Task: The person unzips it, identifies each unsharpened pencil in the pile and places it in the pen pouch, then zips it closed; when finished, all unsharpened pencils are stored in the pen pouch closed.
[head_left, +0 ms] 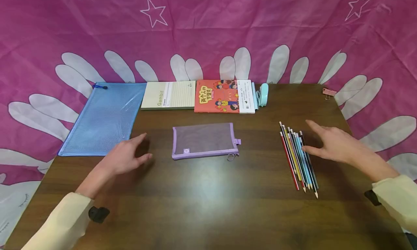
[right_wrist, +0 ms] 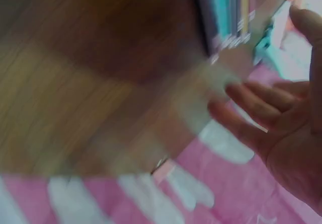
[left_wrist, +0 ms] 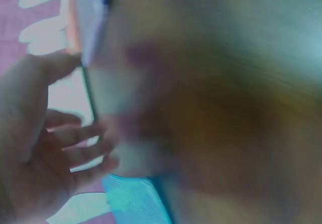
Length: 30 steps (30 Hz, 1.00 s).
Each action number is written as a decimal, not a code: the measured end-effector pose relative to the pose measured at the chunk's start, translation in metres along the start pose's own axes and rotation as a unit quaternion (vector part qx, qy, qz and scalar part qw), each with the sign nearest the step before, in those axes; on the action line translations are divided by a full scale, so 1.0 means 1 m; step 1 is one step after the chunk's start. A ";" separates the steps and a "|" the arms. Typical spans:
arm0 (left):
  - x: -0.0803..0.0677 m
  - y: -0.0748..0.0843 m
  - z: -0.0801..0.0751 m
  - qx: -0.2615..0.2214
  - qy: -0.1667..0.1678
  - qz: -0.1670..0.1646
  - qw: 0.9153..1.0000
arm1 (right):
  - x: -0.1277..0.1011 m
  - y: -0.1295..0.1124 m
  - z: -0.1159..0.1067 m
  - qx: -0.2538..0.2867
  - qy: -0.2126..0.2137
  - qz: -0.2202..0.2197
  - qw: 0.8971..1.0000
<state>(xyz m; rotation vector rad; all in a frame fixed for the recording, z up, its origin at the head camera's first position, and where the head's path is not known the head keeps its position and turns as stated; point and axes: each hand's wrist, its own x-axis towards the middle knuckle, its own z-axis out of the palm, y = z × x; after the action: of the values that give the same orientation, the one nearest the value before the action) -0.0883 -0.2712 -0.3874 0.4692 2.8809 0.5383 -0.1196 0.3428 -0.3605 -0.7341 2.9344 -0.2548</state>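
My left hand (head_left: 125, 156) hovers over the table left of a purple mesh pencil pouch (head_left: 204, 140), its fingers loosely extended and holding nothing. The pouch lies flat, with a ring-shaped zipper pull at its lower right corner. On the right, my right hand (head_left: 335, 143) is beside a loose bundle of pencils (head_left: 298, 159), thumb overlapping the bundle's right edge in the head view. Nothing is in its grasp. The right wrist view shows that hand (right_wrist: 282, 118) with fingers spread, the pencils' blunt ends close by. In the left wrist view the left hand (left_wrist: 55, 133) has relaxed fingers.
A blue mesh zip folder (head_left: 104, 119) lies at the back left. Along the back edge are a lined notebook (head_left: 169, 94), a red-orange book (head_left: 216, 96) and a mint stapler-like item (head_left: 263, 95). A pink binder clip (head_left: 329, 92) sits at the far right corner.
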 end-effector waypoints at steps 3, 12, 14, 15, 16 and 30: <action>0.013 0.008 -0.003 -0.015 0.026 0.019 0.999 | 0.020 -0.016 0.006 0.035 -0.001 -0.053 0.998; 0.037 0.031 0.019 -0.131 -0.014 0.008 0.991 | 0.084 -0.079 0.036 0.175 -0.031 -0.094 0.980; 0.040 0.035 0.024 -0.144 -0.017 -0.008 0.989 | 0.097 -0.091 0.043 0.213 -0.032 -0.092 0.972; 0.042 0.038 0.026 -0.149 -0.020 -0.016 0.989 | 0.102 -0.096 0.046 0.230 -0.035 -0.089 0.968; 0.045 0.041 0.028 -0.154 -0.023 -0.022 0.988 | 0.107 -0.100 0.048 0.245 -0.039 -0.080 0.965; 0.060 0.061 0.047 -0.152 0.018 -0.073 0.985 | 0.140 -0.132 0.064 0.263 -0.071 0.022 0.962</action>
<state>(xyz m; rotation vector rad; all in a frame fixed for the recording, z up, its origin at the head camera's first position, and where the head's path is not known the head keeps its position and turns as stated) -0.1169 -0.1822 -0.4140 0.1994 2.7659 0.9489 -0.1728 0.1534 -0.4076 -0.5713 2.5584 -0.8910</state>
